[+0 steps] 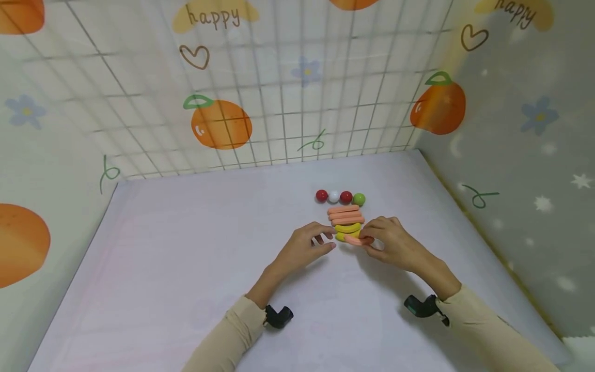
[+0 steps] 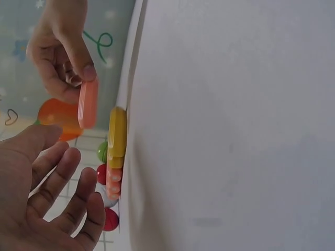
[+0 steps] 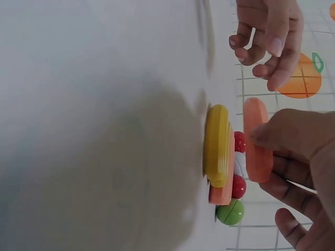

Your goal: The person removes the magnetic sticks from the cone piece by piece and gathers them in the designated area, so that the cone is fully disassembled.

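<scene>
Between thumb and fingers, my right hand (image 1: 390,240) pinches a pink toy sausage (image 3: 256,162), lifted above the table in both wrist views. My left hand (image 1: 309,245) hovers to its left, fingers loosely bent, holding nothing. Beneath the held sausage lie yellow toy bananas (image 1: 347,228), side by side. Just behind them several pink sausages (image 1: 346,214) form a stack of rows on the table. Farther back is a line of balls: a red ball (image 1: 322,196), a white ball (image 1: 333,196), another red ball (image 1: 346,197) and a green ball (image 1: 359,199).
The white tabletop (image 1: 186,258) stretches out to the left and front of the hands. Behind it stands a wire grid (image 1: 279,124) covered by a printed curtain, and a grey printed sheet (image 1: 511,155) hangs along the right side.
</scene>
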`<state>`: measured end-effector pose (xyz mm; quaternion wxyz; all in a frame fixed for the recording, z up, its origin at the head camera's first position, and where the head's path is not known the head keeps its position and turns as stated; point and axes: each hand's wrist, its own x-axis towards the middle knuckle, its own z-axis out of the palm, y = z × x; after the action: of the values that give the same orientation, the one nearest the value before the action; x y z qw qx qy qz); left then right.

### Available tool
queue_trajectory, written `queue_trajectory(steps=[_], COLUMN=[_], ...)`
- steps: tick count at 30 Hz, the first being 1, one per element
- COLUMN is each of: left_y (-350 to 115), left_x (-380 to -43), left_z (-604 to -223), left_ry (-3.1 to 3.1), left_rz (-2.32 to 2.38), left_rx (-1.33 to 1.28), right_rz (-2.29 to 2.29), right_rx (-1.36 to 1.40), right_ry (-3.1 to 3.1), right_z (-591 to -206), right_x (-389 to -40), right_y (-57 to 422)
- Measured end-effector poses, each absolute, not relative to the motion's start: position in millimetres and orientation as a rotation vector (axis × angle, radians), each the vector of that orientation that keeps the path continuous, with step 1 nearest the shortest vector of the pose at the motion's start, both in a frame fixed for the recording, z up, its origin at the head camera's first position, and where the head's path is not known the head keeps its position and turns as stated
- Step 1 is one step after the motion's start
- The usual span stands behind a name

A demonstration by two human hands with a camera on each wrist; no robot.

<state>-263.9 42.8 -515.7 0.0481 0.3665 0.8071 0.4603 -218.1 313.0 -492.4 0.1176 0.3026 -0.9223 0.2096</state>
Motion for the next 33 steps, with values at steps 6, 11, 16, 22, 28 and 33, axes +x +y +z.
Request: queue_trajectory(steps=[6, 11, 16, 22, 28, 33], left_y=[48, 49, 45, 35, 12, -37], left_x=[-263, -259, -258, -255, -248, -243], left_z=[-522, -523, -523, -525, -521, -514], left_ry=[2.442, 2.437, 2.446, 2.475, 2.538, 2.733], left_rz=[1.397, 1.372, 1.355, 1.358, 1.368, 1.369], left_rx=[1.093, 1.076, 1.044, 1.000, 0.955, 0.905], right_rz=[0.602, 0.536, 0.429, 0.383, 0.422, 0.492], right_rx=[0.914, 0.946, 0.927, 0.922, 0.839, 0.617], right_ry=[-2.702, -2.711, -2.765, -2.766, -2.725, -2.714], right_z=[-498, -504, -506, -510, -507, -498], right_x=[-220, -222, -226, -233, -227, -216], right_y=[311, 306, 299, 290, 298, 324])
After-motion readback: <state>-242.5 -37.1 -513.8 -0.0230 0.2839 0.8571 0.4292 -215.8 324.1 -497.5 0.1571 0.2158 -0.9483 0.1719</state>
